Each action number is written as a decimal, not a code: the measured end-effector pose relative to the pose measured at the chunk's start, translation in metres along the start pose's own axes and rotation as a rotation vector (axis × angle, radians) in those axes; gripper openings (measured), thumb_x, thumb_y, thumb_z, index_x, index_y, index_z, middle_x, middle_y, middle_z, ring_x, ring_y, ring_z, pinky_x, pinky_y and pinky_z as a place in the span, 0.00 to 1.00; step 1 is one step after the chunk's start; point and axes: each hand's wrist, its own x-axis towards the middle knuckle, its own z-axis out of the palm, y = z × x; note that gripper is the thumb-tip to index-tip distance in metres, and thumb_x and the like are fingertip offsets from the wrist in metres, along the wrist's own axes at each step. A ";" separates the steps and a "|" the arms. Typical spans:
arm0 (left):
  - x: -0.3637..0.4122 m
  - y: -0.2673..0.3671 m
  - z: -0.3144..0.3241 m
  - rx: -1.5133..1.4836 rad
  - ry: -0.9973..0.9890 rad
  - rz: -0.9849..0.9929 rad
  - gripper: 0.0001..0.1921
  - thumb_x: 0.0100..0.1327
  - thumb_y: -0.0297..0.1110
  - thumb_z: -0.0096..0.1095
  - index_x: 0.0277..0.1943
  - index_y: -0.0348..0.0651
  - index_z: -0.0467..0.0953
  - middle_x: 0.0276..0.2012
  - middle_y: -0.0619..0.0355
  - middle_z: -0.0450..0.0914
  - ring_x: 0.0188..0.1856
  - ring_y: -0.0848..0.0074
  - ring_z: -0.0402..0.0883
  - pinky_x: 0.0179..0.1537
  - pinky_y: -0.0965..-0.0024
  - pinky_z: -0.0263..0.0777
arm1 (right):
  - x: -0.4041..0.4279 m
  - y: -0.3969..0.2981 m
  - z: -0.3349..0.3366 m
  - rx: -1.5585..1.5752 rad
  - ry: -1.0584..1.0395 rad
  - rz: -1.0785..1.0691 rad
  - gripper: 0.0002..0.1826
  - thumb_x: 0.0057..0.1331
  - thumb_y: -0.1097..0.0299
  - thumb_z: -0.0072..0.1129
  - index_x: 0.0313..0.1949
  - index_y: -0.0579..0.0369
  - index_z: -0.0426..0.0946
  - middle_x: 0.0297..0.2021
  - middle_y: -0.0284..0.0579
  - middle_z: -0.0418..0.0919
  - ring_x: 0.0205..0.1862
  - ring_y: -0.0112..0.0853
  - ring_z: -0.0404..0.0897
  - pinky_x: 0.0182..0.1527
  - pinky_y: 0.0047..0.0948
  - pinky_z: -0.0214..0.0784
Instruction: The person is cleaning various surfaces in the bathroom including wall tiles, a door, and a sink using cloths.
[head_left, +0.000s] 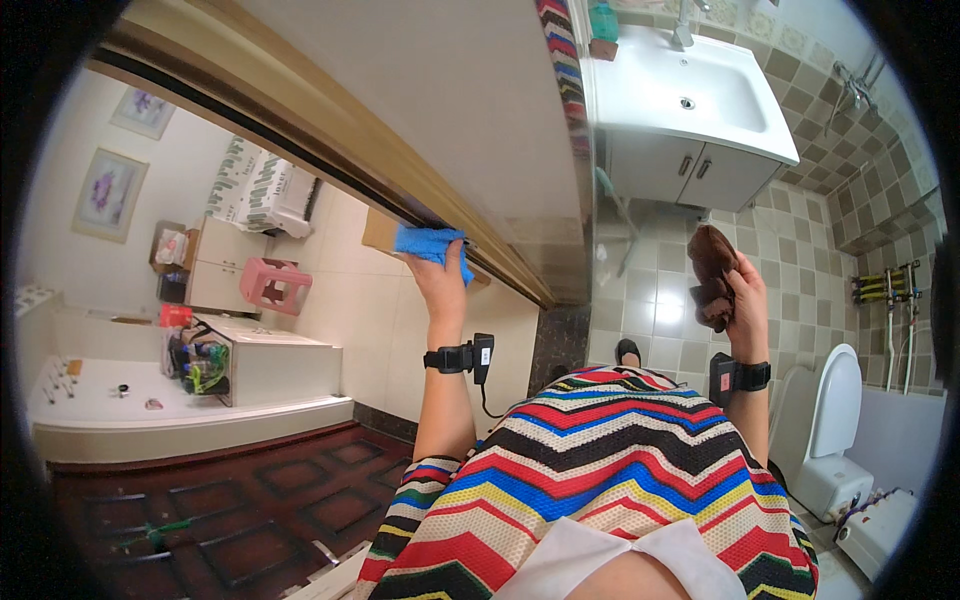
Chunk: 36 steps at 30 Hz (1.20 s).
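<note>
My left hand (439, 281) grips a folded blue cloth (426, 241) against the edge of a door (420, 199) with a wood-toned, dark-lined border, near its lower end. A bit of metal shows beside my thumb, perhaps part of a latch. My right hand (746, 296), out over the tiled bathroom floor (660, 255), holds a crumpled dark brown cloth (711, 262) between thumb and fingers. Both wrists wear black strapped devices. Right of the door's panel, a glossy surface reflects the striped garment.
A white washbasin (701, 82) on a cabinet stands ahead. To the right are a toilet (836, 405) and wall pipes (892, 300). At the left are a pink plastic stool (276, 285), a white cabinet (277, 367) and a dark red panelled door (247, 502). A dark threshold (560, 337) divides the floors.
</note>
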 end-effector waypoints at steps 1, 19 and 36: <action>-0.001 -0.004 -0.009 -0.024 -0.116 -0.082 0.21 0.64 0.34 0.69 0.55 0.34 0.69 0.51 0.45 0.73 0.53 0.57 0.72 0.61 0.54 0.63 | 0.001 0.002 -0.001 0.002 0.003 -0.011 0.18 0.71 0.76 0.49 0.59 0.61 0.72 0.50 0.45 0.81 0.46 0.31 0.84 0.47 0.30 0.80; 0.029 0.077 -0.020 1.046 -0.344 0.723 0.27 0.63 0.24 0.52 0.67 0.37 0.68 0.70 0.53 0.65 0.74 0.54 0.57 0.69 0.51 0.51 | -0.008 0.003 -0.023 0.044 0.044 -0.008 0.19 0.70 0.80 0.45 0.60 0.63 0.72 0.51 0.46 0.81 0.47 0.31 0.83 0.48 0.30 0.80; 0.037 0.069 -0.049 0.962 -0.481 0.958 0.23 0.60 0.27 0.56 0.60 0.39 0.76 0.62 0.58 0.76 0.68 0.63 0.69 0.66 0.53 0.59 | -0.014 0.002 -0.046 0.025 0.126 -0.004 0.19 0.71 0.78 0.47 0.61 0.63 0.71 0.51 0.46 0.81 0.47 0.30 0.83 0.47 0.29 0.80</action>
